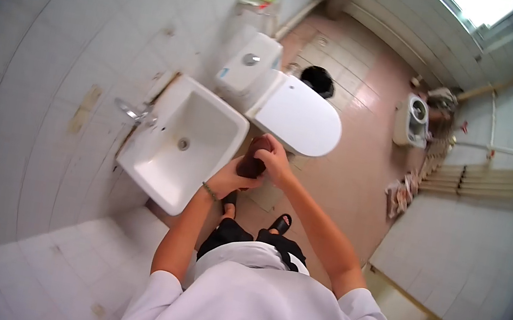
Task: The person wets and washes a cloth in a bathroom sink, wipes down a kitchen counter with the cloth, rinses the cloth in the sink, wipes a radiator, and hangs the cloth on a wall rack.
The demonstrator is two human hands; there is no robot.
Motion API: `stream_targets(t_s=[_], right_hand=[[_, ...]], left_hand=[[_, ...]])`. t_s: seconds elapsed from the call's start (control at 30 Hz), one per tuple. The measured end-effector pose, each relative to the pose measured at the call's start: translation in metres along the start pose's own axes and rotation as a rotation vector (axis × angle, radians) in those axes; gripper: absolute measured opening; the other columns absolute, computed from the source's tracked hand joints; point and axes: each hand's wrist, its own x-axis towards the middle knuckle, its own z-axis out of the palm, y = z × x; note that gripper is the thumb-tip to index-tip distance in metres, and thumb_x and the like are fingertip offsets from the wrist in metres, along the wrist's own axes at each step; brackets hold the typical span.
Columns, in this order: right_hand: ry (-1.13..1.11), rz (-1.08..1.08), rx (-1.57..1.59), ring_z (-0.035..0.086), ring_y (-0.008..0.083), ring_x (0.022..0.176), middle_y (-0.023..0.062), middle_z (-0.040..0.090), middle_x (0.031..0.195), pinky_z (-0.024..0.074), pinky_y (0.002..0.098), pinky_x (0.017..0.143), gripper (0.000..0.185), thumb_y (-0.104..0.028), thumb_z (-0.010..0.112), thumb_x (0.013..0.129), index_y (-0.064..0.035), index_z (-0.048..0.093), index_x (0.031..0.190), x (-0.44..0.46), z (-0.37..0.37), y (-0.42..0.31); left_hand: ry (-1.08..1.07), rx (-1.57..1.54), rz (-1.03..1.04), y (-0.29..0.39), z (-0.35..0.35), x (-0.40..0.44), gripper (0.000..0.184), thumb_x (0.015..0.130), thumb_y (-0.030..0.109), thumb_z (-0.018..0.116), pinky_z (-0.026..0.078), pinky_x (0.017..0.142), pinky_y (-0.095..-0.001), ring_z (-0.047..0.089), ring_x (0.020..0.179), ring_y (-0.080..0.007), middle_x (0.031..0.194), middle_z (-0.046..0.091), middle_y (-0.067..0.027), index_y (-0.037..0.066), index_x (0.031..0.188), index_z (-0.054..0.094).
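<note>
A dark brown, elongated object (251, 166) is held between my two hands, in front of my body near the right rim of the sink; its exact kind cannot be made out. My left hand (233, 180), with a dark bracelet at the wrist, is closed around its lower part. From the other side my right hand (276, 162) grips the upper part, the thumb lying across it. Fingers partly cover the object. Beside my hands is the white sink (223, 114), with a drain in its basin and a metal faucet (130, 110).
Beyond the sink stands a white toilet (300, 120) with its lid down and a cistern (251, 63) against the wall. A black bin (318, 81) sits behind it. A twin-tub washing machine (413, 122) and pipes line the right side. Pinkish tiles cover the floor (355, 156).
</note>
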Motion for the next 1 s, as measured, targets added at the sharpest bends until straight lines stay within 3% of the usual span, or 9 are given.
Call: stream_targets(t_s=[0.1,0.2,0.23,0.37,0.5,0.67,0.77,0.9,1.0], right_hand=[[-0.177,0.035,-0.512,0.059,0.0212,0.098,0.0106,0.062,0.103,0.049,0.0343,0.087,0.041,-0.013,0.065,0.075,-0.0013,0.058,0.114,0.031,0.041,0.011],[-0.415,0.034,-0.754,0.053,0.0261,0.123,0.0134,0.059,0.129,0.0459,0.0403,0.098,0.059,-0.019,0.067,0.078,-0.0041,0.053,0.133,0.07,0.096,-0.003],[-0.404,-0.088,-0.775,0.053,0.0299,0.125,0.0165,0.056,0.135,0.0434,0.0412,0.104,0.064,-0.019,0.068,0.076,-0.0051,0.05,0.136,0.073,0.106,-0.008],[-0.435,-1.054,-1.644,0.052,0.0336,0.13,0.0177,0.045,0.15,0.0398,0.0462,0.111,0.07,-0.011,0.068,0.077,-0.011,0.045,0.144,0.095,0.152,-0.018],[-0.726,-1.256,-1.33,0.058,0.0339,0.121,0.0151,0.053,0.139,0.0491,0.0459,0.102,0.055,-0.01,0.062,0.083,-0.0129,0.052,0.137,0.124,0.189,-0.003],[-0.946,-1.039,-1.527,0.068,0.024,0.092,0.0067,0.064,0.106,0.0548,0.0368,0.076,0.042,-0.016,0.064,0.082,-0.0136,0.059,0.124,0.136,0.205,0.025],[-0.943,-0.73,-1.795,0.071,0.0264,0.085,0.007,0.068,0.095,0.0559,0.0381,0.069,0.027,-0.016,0.067,0.079,-0.0114,0.067,0.106,0.146,0.21,0.058],[-0.881,-0.347,-1.948,0.072,0.0304,0.078,0.0104,0.072,0.082,0.0574,0.0415,0.064,0.01,-0.013,0.069,0.073,-0.0091,0.073,0.082,0.157,0.234,0.085],[-0.818,-0.133,-1.907,0.072,0.0328,0.079,0.0135,0.073,0.081,0.0583,0.0428,0.066,0.01,-0.012,0.068,0.07,-0.0079,0.074,0.075,0.158,0.246,0.089]], left_hand=[[0.12,0.333,-0.13,0.009,-0.055,-0.026,0.04,0.079,0.004,0.079,0.058,0.067,-0.0301,0.065,0.093,-0.0153,0.104,0.062,-0.0038,0.0,0.115,0.062],[0.191,-0.208,-0.02,0.014,-0.134,-0.064,0.037,0.083,0.005,0.076,0.061,0.077,-0.0352,0.066,0.095,-0.0172,0.106,0.063,-0.0051,0.001,0.116,0.061],[0.152,-0.274,0.051,0.015,-0.154,-0.07,0.036,0.086,0.006,0.073,0.061,0.088,-0.0405,0.066,0.096,-0.0199,0.108,0.063,-0.0056,0.003,0.12,0.06],[-0.102,-0.572,0.033,0.011,-0.202,-0.087,0.025,0.089,0.012,0.072,0.047,0.061,-0.0262,0.054,0.072,-0.0109,0.087,0.058,-0.0016,0.006,0.108,0.056],[-0.386,-0.531,-0.111,0.02,-0.213,-0.092,0.019,0.088,0.015,0.069,0.032,0.051,-0.0207,0.039,0.058,-0.0064,0.072,0.044,0.0024,0.01,0.095,0.052],[-0.337,-0.378,-0.206,0.005,-0.227,-0.093,0.02,0.085,0.016,0.068,0.029,0.049,-0.0199,0.037,0.055,-0.0054,0.062,0.039,0.0053,0.011,0.077,0.05],[0.092,0.186,-0.262,-0.002,-0.241,-0.086,0.023,0.082,0.022,0.07,0.042,0.05,-0.0279,0.053,0.054,-0.0157,0.061,0.055,-0.0031,0.006,0.072,0.057],[0.404,1.07,0.074,-0.031,-0.255,-0.066,0.029,0.082,0.031,0.059,0.055,0.074,-0.0517,0.068,0.081,-0.0432,0.086,0.07,-0.0238,0.006,0.081,0.073],[0.598,1.086,-0.112,-0.023,-0.253,-0.067,0.027,0.082,0.029,0.059,0.057,0.076,-0.0493,0.07,0.08,-0.0413,0.084,0.071,-0.0218,0.007,0.079,0.075]])
